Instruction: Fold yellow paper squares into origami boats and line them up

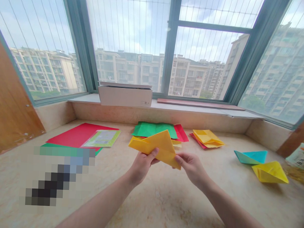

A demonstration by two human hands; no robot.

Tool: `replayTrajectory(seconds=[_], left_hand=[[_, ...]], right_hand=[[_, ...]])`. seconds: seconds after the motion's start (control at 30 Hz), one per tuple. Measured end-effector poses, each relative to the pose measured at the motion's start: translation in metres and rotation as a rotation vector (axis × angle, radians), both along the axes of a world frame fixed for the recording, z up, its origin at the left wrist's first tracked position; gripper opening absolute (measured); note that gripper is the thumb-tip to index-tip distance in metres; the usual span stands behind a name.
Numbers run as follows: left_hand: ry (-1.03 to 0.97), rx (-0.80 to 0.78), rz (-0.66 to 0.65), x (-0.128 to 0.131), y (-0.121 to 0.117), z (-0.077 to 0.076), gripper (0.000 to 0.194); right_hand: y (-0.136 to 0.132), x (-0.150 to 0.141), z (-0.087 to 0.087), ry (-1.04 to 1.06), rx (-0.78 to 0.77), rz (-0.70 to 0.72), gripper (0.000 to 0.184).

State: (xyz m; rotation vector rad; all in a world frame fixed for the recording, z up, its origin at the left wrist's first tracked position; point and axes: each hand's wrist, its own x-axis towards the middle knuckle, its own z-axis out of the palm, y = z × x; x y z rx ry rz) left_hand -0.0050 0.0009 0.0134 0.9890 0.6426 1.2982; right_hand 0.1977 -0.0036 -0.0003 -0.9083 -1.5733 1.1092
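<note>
A folded sheet of yellow paper (160,146) is held up above the counter between both hands. My left hand (144,164) grips its lower left part, with the thumb lying on top. At the lower right corner my right hand (190,164) pinches the edge between thumb and fingers. The paper has a pointed top and a flap reaching out to the left. Behind it lie a creased green sheet (155,130) and a red sheet (181,132), partly hidden by the held paper.
Folded yellow papers (208,138) lie back right. A blue paper boat (251,156) and a yellow paper boat (270,172) stand at right, near a bottle (301,157). Red sheets (75,134) and a clear packet (102,138) lie left, beside a pixelated patch. A white box (125,96) stands on the sill.
</note>
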Motion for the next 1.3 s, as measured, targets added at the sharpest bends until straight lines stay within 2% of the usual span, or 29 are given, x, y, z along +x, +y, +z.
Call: replayTrajectory(seconds=[0.2,0.43,0.63,0.73,0.83,0.93,1.07,1.17,1.3], left_hand=[[0.199,0.092,-0.183,0.000,-0.007,0.005,0.042],[0.238,0.120,-0.131,-0.003,-0.003,0.001,0.048],[0.318,0.144,0.046,-0.002,0.002,-0.002,0.057],[0.303,0.139,0.034,0.000,0.003,-0.003,0.057],[0.237,0.137,0.000,-0.002,0.002,0.000,0.054],[0.112,0.163,0.053,-0.006,0.003,0.005,0.046],[0.013,0.206,0.124,-0.015,0.011,0.008,0.036],[0.049,0.217,0.072,-0.021,0.015,0.006,0.031],[0.104,0.229,-0.108,-0.025,0.013,0.003,0.037]], right_hand=[[-0.001,-0.001,0.002,0.050,-0.031,-0.060,0.041],[-0.003,-0.002,0.002,-0.039,-0.003,0.033,0.039],[-0.001,-0.001,0.002,-0.124,0.065,0.057,0.038],[-0.001,-0.002,0.002,-0.140,0.107,0.006,0.037],[0.001,-0.001,0.001,-0.163,0.172,-0.120,0.033],[0.005,0.005,-0.001,-0.167,0.264,-0.271,0.028],[0.014,0.016,-0.005,-0.185,0.337,-0.390,0.028],[0.019,0.022,-0.005,-0.141,0.271,-0.435,0.033],[0.024,0.028,0.001,0.037,0.194,-0.449,0.040]])
